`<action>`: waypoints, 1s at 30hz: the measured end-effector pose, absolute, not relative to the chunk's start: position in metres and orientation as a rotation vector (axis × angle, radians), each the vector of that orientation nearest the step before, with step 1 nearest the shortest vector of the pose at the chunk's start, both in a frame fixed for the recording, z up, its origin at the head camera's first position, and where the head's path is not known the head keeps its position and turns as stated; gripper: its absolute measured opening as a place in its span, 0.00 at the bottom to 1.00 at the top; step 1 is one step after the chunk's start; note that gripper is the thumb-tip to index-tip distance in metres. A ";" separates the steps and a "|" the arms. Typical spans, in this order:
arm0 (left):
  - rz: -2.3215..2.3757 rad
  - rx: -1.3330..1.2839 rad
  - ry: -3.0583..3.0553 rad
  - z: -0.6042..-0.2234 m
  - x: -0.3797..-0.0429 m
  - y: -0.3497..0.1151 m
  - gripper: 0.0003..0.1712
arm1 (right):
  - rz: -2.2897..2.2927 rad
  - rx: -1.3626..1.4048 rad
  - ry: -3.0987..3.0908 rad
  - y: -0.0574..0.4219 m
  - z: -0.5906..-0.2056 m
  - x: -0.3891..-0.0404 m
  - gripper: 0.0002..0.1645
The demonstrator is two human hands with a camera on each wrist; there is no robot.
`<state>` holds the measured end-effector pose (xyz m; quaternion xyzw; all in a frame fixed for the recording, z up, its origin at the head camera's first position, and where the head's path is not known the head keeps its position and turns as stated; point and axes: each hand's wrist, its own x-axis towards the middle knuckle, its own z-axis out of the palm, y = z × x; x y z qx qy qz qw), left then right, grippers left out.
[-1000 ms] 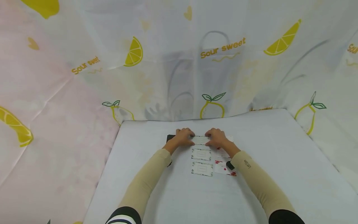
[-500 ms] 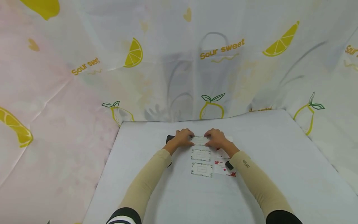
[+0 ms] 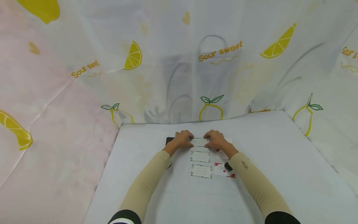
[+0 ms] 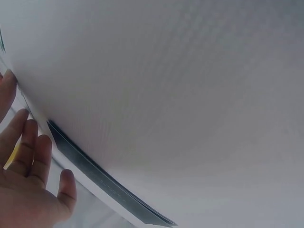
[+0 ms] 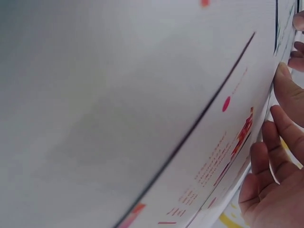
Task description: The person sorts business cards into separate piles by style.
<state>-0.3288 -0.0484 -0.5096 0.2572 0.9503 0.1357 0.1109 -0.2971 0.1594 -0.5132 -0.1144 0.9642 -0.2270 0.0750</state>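
Note:
A white card with a green leafy border [image 3: 199, 142] lies flat at the top of a column, between both hands. My left hand [image 3: 183, 139] holds its left end, thumb at the near corner and fingers at the far one. My right hand [image 3: 216, 139] holds the right end the same way. Below it lie a second leafy card [image 3: 200, 156] and a third leafy card [image 3: 201, 171]. To their right is a white card with red flowers [image 3: 221, 173], and another red-flowered card [image 3: 222, 154] is partly covered by the right wrist.
A flat dark item [image 3: 169, 140] lies just left of the left hand; in the left wrist view it shows as a thin dark slab [image 4: 104, 178]. The white table [image 3: 179, 199] ends at a lemon-printed curtain [image 3: 156, 84] behind and at the sides.
The head view has tilted slightly, so the scene sits a little lower. Both hands stay at the ends of the top card, and the cards keep their places.

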 end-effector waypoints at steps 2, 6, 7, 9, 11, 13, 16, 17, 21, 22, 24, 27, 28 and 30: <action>0.395 0.756 2.793 -0.510 -0.329 -0.048 0.26 | -0.682 -0.337 2.891 0.159 -0.513 -0.298 0.27; 0.386 0.755 2.795 -0.510 -0.329 -0.047 0.26 | -0.684 -0.336 2.886 0.160 -0.512 -0.298 0.27; 0.386 0.755 2.795 -0.511 -0.329 -0.047 0.26 | -0.685 -0.336 2.884 0.160 -0.511 -0.298 0.27; 0.387 0.750 2.798 -0.510 -0.327 -0.047 0.26 | -0.683 -0.341 2.881 0.160 -0.511 -0.297 0.27; 0.389 0.746 2.795 -0.510 -0.326 -0.047 0.26 | -0.675 -0.353 2.884 0.160 -0.511 -0.296 0.27; 0.385 0.744 2.796 -0.509 -0.324 -0.048 0.26 | -0.671 -0.361 2.891 0.159 -0.511 -0.296 0.27; 0.381 0.750 2.798 -0.508 -0.324 -0.050 0.26 | -0.661 -0.371 2.907 0.158 -0.513 -0.297 0.26; 0.382 0.752 2.801 -0.508 -0.324 -0.050 0.26 | -0.660 -0.371 2.910 0.158 -0.513 -0.297 0.26; 0.378 0.767 2.817 -0.509 -0.325 -0.050 0.25 | -0.642 -0.364 2.921 0.156 -0.512 -0.297 0.26; 0.376 0.769 2.817 -0.510 -0.325 -0.050 0.26 | -0.636 -0.356 2.920 0.156 -0.512 -0.297 0.26; 0.360 0.768 2.815 -0.511 -0.324 -0.050 0.26 | -0.628 -0.347 2.915 0.156 -0.511 -0.296 0.27; 0.335 0.757 2.815 -0.511 -0.323 -0.048 0.26 | -0.631 -0.337 2.903 0.157 -0.511 -0.295 0.27; 0.331 0.753 2.815 -0.510 -0.323 -0.048 0.26 | -0.634 -0.336 2.901 0.157 -0.510 -0.294 0.27; 0.329 0.753 2.818 -0.508 -0.322 -0.047 0.26 | -0.639 -0.340 2.904 0.158 -0.510 -0.294 0.27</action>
